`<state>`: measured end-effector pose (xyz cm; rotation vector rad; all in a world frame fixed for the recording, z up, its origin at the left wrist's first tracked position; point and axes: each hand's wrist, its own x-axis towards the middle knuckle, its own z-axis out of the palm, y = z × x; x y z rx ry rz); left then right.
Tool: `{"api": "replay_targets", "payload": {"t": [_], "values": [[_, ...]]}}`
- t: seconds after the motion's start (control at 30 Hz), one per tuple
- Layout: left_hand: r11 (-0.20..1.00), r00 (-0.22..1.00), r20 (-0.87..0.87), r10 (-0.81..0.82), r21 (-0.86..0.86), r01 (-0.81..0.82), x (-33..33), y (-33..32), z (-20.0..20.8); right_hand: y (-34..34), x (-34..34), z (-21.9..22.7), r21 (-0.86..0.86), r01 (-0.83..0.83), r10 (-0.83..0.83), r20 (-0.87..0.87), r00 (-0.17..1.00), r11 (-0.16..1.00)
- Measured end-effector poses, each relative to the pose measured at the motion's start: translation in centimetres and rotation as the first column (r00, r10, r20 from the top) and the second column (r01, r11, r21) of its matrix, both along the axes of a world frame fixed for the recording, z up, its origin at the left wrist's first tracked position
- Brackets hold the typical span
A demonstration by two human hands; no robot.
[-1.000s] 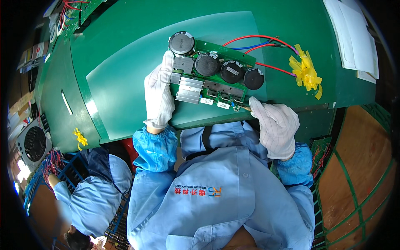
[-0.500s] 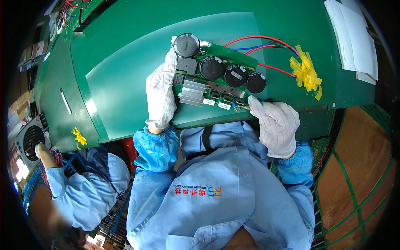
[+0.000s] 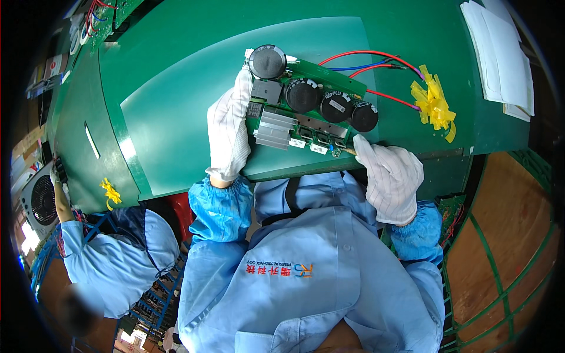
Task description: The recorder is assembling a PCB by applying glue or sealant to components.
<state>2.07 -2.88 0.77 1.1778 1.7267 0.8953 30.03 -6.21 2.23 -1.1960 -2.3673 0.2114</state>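
A green circuit board point(image 3: 329, 78) is tilted above the near part of the table. On it stand several black round capacitors point(image 3: 303, 95) and a silver finned heat sink point(image 3: 275, 127). My left hand point(image 3: 228, 126), in a white glove, grips the board's left end. My right hand point(image 3: 391, 176), in a striped white glove, is closed at the board's near right corner, where a small brownish piece shows at the fingertips; whether it belongs to the board I cannot tell. Red wires point(image 3: 382, 59) and a blue wire run right from the board toward a yellow tape bundle point(image 3: 434, 100).
White papers point(image 3: 500, 56) lie at the far right of the green table point(image 3: 194, 65). Another yellow bundle point(image 3: 110, 193) is at the left edge. A co-worker point(image 3: 118, 259) sits at lower left near a grey fan point(image 3: 42, 199). More boards with wires point(image 3: 109, 15) stand far left.
The board has shifted very slightly to the right in my hands; both grips stay the same. The co-worker's arm and head have moved.
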Motion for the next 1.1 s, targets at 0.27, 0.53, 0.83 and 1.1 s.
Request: {"api": "replay_targets", "payload": {"t": [0.27,0.53,0.83,1.1], "values": [[0.999,1.0,0.002,-0.009,-0.042,0.009,0.1,0.3,0.4,0.0,0.3,0.2,-0.019,0.005,-0.004,0.04,0.999,1.0],[0.992,0.995,-0.093,-0.032,0.119,0.043,0.2,0.2,0.3,0.1,0.1,0.4,-0.029,0.016,-0.016,0.014,1.0,0.999],[0.994,0.997,-0.066,-0.049,0.099,0.055,0.2,0.0,0.1,-0.3,-0.3,0.4,0.012,0.038,-0.038,0.013,0.999,0.999],[0.988,0.995,-0.034,-0.093,0.123,0.097,-0.4,0.1,-0.3,-1.0,-1.6,2.2,-0.061,0.075,-0.07,0.076,0.995,0.995]]}}
